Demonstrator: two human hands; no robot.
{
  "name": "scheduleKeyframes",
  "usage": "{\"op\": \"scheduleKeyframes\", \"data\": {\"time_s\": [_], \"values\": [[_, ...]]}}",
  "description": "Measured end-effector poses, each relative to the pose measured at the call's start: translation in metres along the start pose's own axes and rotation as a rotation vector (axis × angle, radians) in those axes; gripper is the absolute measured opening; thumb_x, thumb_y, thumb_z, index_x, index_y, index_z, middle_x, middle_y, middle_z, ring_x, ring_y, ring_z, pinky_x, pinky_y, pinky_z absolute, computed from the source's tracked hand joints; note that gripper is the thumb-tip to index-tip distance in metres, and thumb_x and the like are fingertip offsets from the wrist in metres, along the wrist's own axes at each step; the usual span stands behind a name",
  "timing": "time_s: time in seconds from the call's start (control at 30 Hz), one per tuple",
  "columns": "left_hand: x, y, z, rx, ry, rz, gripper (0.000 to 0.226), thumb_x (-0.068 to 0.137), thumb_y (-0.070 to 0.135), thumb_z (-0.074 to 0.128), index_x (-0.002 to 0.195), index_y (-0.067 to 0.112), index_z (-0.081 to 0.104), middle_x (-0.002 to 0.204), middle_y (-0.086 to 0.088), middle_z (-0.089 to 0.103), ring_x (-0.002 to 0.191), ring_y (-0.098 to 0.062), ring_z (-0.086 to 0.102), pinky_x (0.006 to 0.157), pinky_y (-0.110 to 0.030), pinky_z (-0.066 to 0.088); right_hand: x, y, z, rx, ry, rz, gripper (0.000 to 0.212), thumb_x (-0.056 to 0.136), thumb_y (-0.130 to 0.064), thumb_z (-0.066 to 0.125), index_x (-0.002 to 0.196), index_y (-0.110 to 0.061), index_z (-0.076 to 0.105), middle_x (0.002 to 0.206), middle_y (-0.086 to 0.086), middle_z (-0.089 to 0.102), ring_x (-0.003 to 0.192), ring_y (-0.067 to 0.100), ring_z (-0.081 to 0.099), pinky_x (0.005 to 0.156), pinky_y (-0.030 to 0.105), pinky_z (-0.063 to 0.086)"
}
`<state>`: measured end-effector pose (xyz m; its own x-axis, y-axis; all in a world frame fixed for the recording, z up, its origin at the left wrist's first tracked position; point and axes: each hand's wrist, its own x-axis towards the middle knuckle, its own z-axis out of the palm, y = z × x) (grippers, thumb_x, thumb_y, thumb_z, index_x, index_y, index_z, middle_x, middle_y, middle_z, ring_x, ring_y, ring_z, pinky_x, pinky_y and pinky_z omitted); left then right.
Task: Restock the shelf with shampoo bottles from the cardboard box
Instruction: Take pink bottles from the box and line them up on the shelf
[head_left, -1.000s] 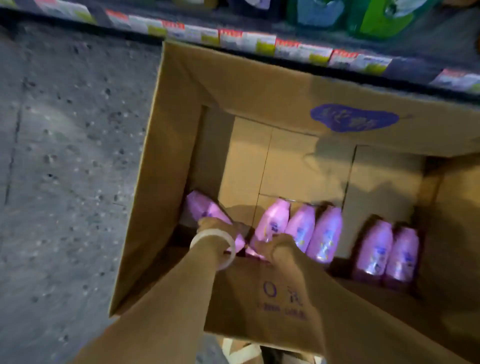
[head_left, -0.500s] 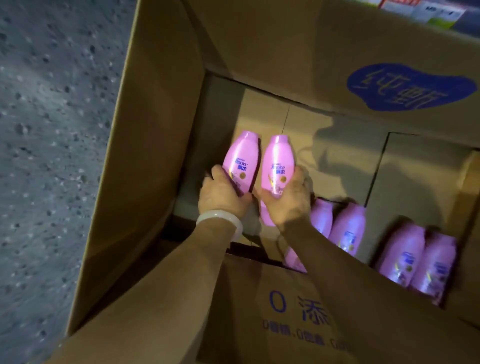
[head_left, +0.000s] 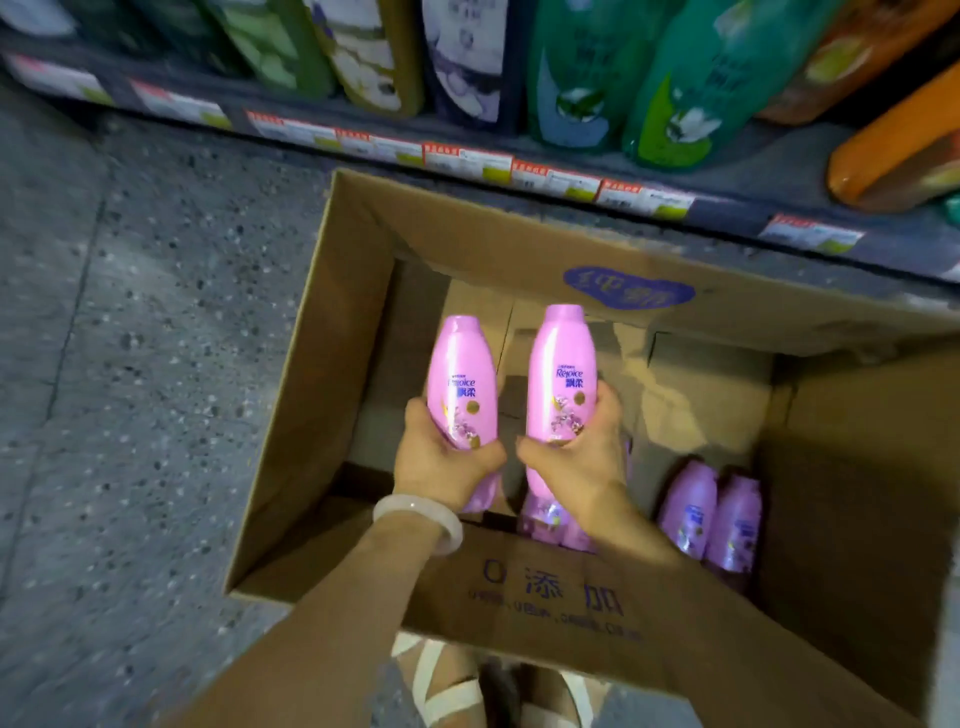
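An open cardboard box (head_left: 291, 415) stands on the floor in front of the shelf (head_left: 519, 171). My left hand (head_left: 441, 457), with a pale bangle on the wrist, grips one pink shampoo bottle (head_left: 462, 384) upright above the box. My right hand (head_left: 582, 457) grips a second pink shampoo bottle (head_left: 561, 374) right beside it. Both bottles are raised over the box opening. Down at the box bottom lie more pink bottles (head_left: 711, 514), two at the right and others partly hidden under my right wrist.
The shelf holds large green, white and orange bottles (head_left: 675, 83) above a row of price tags (head_left: 467, 156). Speckled grey floor (head_left: 130, 364) stretches to the left of the box. My sandalled feet (head_left: 467, 691) show below the box's near flap.
Both hands have lifted their pink bottles from the box bottom up to the box opening. The view has tilted up, so the shelf shows again.
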<state>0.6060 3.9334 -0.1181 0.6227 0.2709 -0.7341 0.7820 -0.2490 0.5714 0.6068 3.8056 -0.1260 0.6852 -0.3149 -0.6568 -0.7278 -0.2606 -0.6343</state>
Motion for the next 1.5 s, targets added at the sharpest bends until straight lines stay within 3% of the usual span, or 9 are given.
{"op": "scheduleKeyframes", "data": {"time_s": [0.2, 0.33, 0.47, 0.6, 0.77, 0.87, 1.07, 1.23, 1.5], "values": [[-0.144, 0.135, -0.029, -0.037, -0.047, 0.265, 0.054, 0.062, 0.0, 0.081, 0.09, 0.023, 0.041, 0.08, 0.008, 0.057, 0.068, 0.005, 0.058, 0.057, -0.005, 0.045, -0.107, -0.112, -0.128, 0.061, 0.06, -0.161, 0.083, 0.053, -0.01, 0.081, 0.117, -0.03, 0.032, 0.105, -0.003, 0.056, 0.093, 0.018, 0.06, 0.082, 0.039, 0.052], [-0.242, 0.233, -0.052, -0.014, -0.061, 0.451, 0.054, 0.058, 0.006, 0.08, 0.081, 0.03, 0.038, 0.081, 0.005, 0.059, 0.07, -0.01, 0.058, 0.055, -0.005, 0.042, -0.182, -0.201, -0.228, 0.139, 0.131, -0.253, 0.078, 0.058, 0.004, 0.074, 0.117, -0.023, 0.031, 0.095, -0.004, 0.059, 0.073, -0.005, 0.061, 0.066, 0.013, 0.05], [-0.345, 0.326, -0.061, -0.067, -0.104, 0.647, 0.052, 0.051, 0.025, 0.078, 0.086, 0.027, 0.04, 0.079, 0.013, 0.057, 0.076, -0.019, 0.06, 0.071, -0.026, 0.049, -0.26, -0.27, -0.315, 0.208, 0.288, -0.395, 0.087, 0.043, -0.028, 0.073, 0.119, -0.027, 0.032, 0.099, -0.013, 0.058, 0.09, 0.019, 0.064, 0.081, 0.039, 0.054], [-0.455, 0.399, -0.058, -0.061, -0.146, 0.844, 0.065, 0.046, 0.037, 0.076, 0.097, 0.018, 0.04, 0.079, 0.015, 0.052, 0.074, -0.02, 0.056, 0.069, -0.025, 0.046, -0.346, -0.313, -0.398, 0.285, 0.45, -0.512, 0.08, 0.049, -0.022, 0.073, 0.118, -0.021, 0.034, 0.097, -0.013, 0.056, 0.089, 0.019, 0.063, 0.082, 0.037, 0.053], [-0.576, 0.459, -0.032, -0.01, -0.241, 1.024, 0.046, 0.067, 0.005, 0.078, 0.088, 0.019, 0.04, 0.074, 0.001, 0.067, 0.054, -0.005, 0.055, 0.055, -0.018, 0.042, -0.422, -0.32, -0.507, 0.353, 0.582, -0.554, 0.095, 0.054, -0.016, 0.081, 0.133, -0.015, 0.029, 0.115, 0.001, 0.055, 0.097, 0.022, 0.06, 0.082, 0.03, 0.05], [-0.636, 0.484, 0.005, -0.001, -0.336, 1.157, 0.048, 0.064, -0.004, 0.077, 0.085, 0.02, 0.041, 0.071, 0.006, 0.06, 0.057, 0.003, 0.056, 0.053, -0.004, 0.042, -0.458, -0.316, -0.58, 0.41, 0.64, -0.613, 0.086, 0.061, -0.002, 0.08, 0.123, -0.028, 0.026, 0.102, -0.014, 0.053, 0.077, -0.007, 0.061, 0.062, 0.006, 0.047], [-0.741, 0.51, 0.117, -0.011, -0.441, 1.258, 0.058, 0.058, 0.012, 0.084, 0.098, 0.02, 0.043, 0.086, 0.005, 0.062, 0.074, -0.005, 0.059, 0.062, -0.014, 0.044, -0.502, -0.281, -0.729, 0.367, 0.733, -0.701, 0.084, 0.062, -0.009, 0.081, 0.123, -0.025, 0.026, 0.11, -0.009, 0.053, 0.091, 0.005, 0.06, 0.083, 0.022, 0.049], [-0.816, 0.52, 0.216, -0.051, -0.458, 1.241, 0.057, 0.061, 0.009, 0.083, 0.094, 0.025, 0.04, 0.085, 0.009, 0.059, 0.077, -0.005, 0.06, 0.075, -0.031, 0.05, -0.515, -0.24, -0.848, 0.341, 0.725, -0.738, 0.082, 0.063, -0.006, 0.08, 0.119, -0.031, 0.025, 0.108, -0.013, 0.048, 0.096, 0.006, 0.058, 0.07, 0.015, 0.05], [-0.872, 0.554, 0.316, -0.006, -0.468, 1.286, 0.059, 0.064, 0.008, 0.08, 0.102, 0.02, 0.037, 0.087, 0.007, 0.058, 0.076, 0.0, 0.058, 0.06, -0.012, 0.041, -0.493, -0.208, -0.965, 0.346, 0.722, -0.693, 0.084, 0.064, -0.008, 0.079, 0.125, -0.026, 0.024, 0.114, -0.004, 0.05, 0.092, 0.003, 0.057, 0.06, 0.011, 0.051]]}}
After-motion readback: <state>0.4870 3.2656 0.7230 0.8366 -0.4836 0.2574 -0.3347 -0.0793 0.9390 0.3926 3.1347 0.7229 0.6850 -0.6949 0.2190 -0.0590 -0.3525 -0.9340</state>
